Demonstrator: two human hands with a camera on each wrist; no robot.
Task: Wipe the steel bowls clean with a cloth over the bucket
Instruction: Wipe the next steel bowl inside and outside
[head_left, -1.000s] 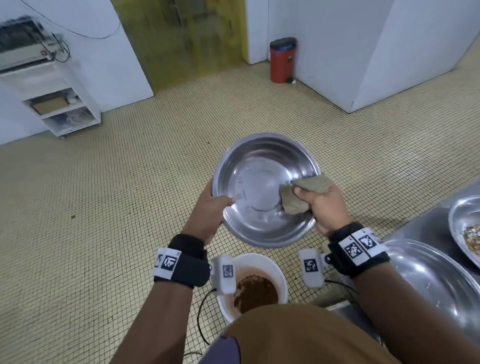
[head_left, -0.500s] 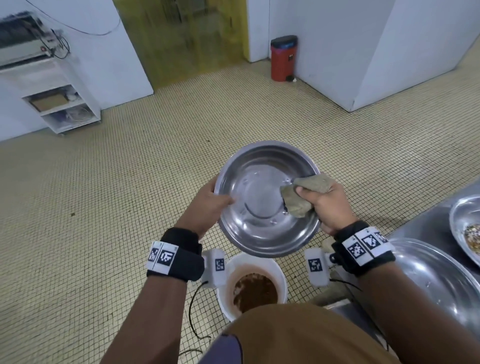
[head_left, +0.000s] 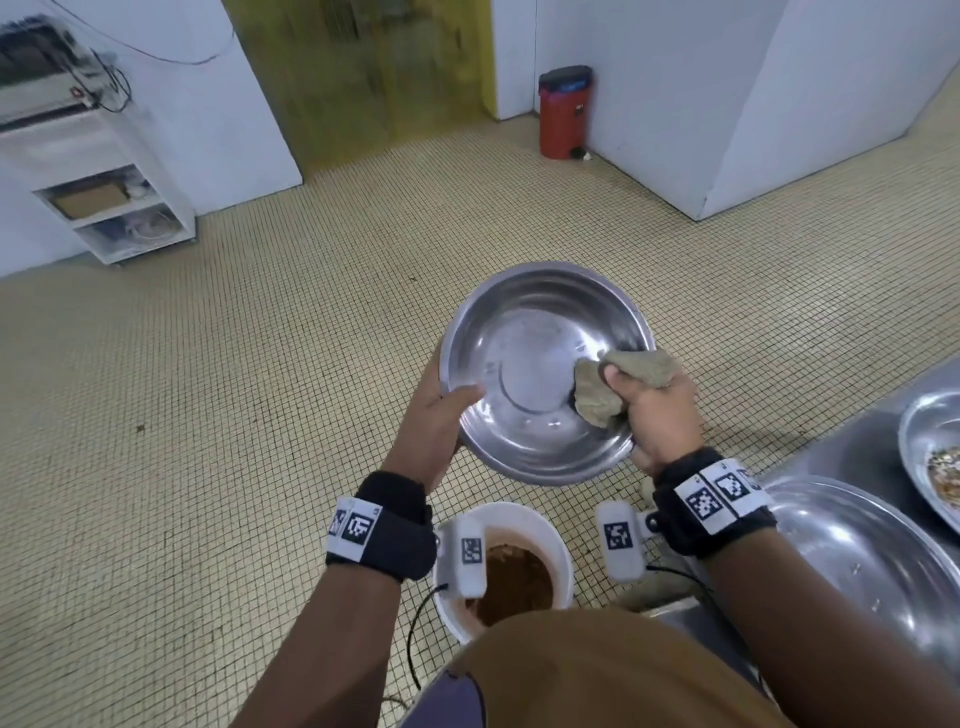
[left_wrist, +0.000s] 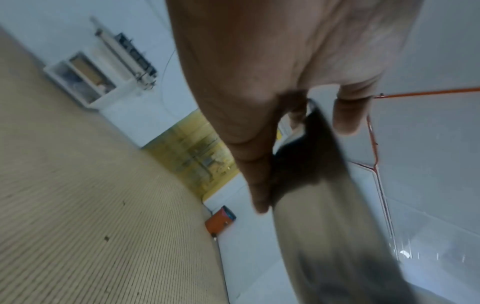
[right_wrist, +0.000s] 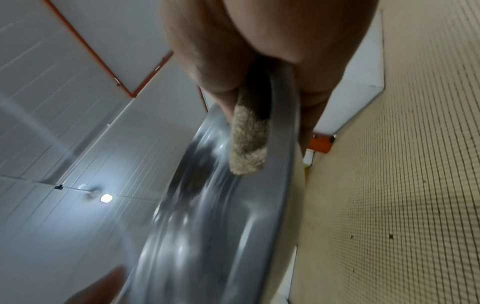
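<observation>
Cloth (head_left: 602, 395) slid lower along steel bowl (head_left: 524, 364) right wall.

A steel bowl (head_left: 540, 374) is held tilted above a bucket (head_left: 558, 540), gripped at its left rim by the left hand (head_left: 434, 415); a cloth (head_left: 618, 387) is pressed inside its right wall by the right hand (head_left: 657, 415).

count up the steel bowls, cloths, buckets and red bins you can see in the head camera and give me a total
Steel bowls: 3 (held bowl, large bowl, bowl with scraps)
Cloths: 1 (cloth)
Buckets: 1 (white bucket)
Red bins: 1 (red bin)
Total: 6
</observation>
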